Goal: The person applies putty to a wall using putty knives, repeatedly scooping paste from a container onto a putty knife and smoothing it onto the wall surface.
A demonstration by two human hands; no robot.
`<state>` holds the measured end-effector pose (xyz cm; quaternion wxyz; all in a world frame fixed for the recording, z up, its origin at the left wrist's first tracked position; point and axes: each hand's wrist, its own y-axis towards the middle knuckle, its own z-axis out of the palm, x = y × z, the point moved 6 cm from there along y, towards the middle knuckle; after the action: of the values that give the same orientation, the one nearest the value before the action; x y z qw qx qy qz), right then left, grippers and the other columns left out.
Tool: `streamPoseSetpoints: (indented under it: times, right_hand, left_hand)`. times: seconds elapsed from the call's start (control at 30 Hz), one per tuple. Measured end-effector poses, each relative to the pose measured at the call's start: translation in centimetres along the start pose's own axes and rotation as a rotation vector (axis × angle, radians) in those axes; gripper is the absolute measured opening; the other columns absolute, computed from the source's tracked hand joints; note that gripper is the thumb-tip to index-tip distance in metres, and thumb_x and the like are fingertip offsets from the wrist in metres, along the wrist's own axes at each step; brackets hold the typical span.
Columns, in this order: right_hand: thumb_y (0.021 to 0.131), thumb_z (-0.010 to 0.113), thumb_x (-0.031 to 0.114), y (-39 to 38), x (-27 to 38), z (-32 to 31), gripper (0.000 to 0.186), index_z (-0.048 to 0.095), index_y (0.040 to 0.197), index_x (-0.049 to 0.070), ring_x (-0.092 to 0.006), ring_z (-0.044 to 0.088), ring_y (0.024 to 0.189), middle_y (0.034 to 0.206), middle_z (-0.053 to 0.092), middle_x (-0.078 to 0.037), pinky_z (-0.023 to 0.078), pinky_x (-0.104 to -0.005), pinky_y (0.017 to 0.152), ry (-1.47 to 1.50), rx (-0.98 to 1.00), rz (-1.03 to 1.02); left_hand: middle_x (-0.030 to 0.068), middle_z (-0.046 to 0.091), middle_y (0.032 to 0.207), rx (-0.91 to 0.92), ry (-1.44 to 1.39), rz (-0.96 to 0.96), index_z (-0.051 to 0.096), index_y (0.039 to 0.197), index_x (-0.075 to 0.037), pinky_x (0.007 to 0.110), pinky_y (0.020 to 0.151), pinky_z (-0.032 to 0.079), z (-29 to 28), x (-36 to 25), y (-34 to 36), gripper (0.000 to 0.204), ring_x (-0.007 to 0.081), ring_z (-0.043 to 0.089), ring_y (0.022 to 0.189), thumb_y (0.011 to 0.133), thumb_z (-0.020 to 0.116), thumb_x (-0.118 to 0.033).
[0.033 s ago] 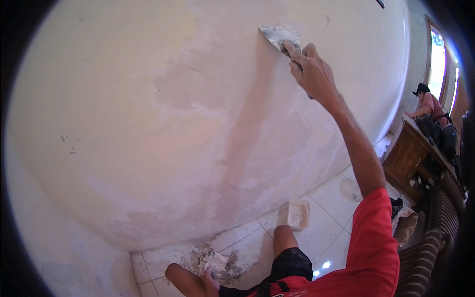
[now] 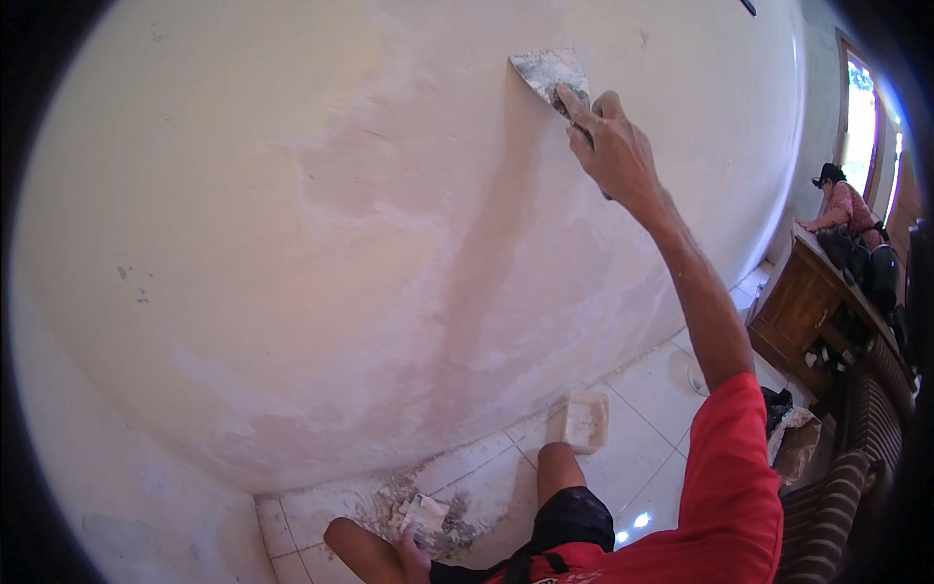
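Note:
My right hand grips a wide putty knife, its index finger stretched along the tool. The grey-white, smeared blade lies against the wall high up, and the handle is mostly hidden in the fist. Pinkish-brown and whitish patches of filler cover the wall below and left of the blade. Low down beside my left knee, my left hand is closed on a flat, putty-smeared plate; its grip is partly hidden by the leg.
A shallow whitish tray stands on the tiled floor by the wall. Crumbs of filler litter the tiles. At right are a striped seat, a bag, a wooden cabinet and another person leaning over it.
My right hand and the putty knife have shifted slightly down the wall. My left hand looks unmoved.

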<state>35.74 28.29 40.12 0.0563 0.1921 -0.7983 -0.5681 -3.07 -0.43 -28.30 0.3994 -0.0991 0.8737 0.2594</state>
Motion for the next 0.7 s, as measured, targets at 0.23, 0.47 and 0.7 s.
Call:
streamPoseSetpoints:
  times: [0.23,0.47,0.7]
  right_hand:
    - [0.086,0.067,0.013,-5.8,-0.7,2.9,0.052,0.057,0.137,0.017,-0.0236,0.058,0.070,0.090,0.049,-0.010,0.053,-0.0382,0.057,0.075,-0.060,0.051]
    - [0.083,0.069,0.008,-12.4,-0.1,6.4,0.062,0.051,0.142,0.017,-0.0235,0.056,0.074,0.092,0.047,-0.011,0.051,-0.0357,0.055,0.180,-0.049,0.094]
    - [0.086,0.067,0.011,-16.4,0.7,3.2,0.052,0.057,0.137,0.013,-0.0238,0.054,0.073,0.090,0.047,-0.011,0.050,-0.0376,0.062,0.200,0.138,0.274]
  left_hand:
    - [0.0128,0.062,0.107,-0.118,-1.142,-0.709,0.064,0.108,-0.004,0.036,0.084,0.052,0.7,-1.3,0.5,0.024,0.0257,0.063,0.099,0.084,0.061,-0.005]
    - [0.0139,0.064,0.108,-0.053,-1.000,-0.527,0.058,0.115,0.001,0.037,0.086,0.052,0.2,-1.6,1.5,0.033,0.0273,0.064,0.099,0.084,0.063,-0.007]
    - [0.0135,0.065,0.106,-0.173,-1.182,-0.653,0.058,0.113,0.002,0.038,0.085,0.053,-0.1,-4.7,1.7,0.032,0.0287,0.066,0.096,0.083,0.064,-0.005]
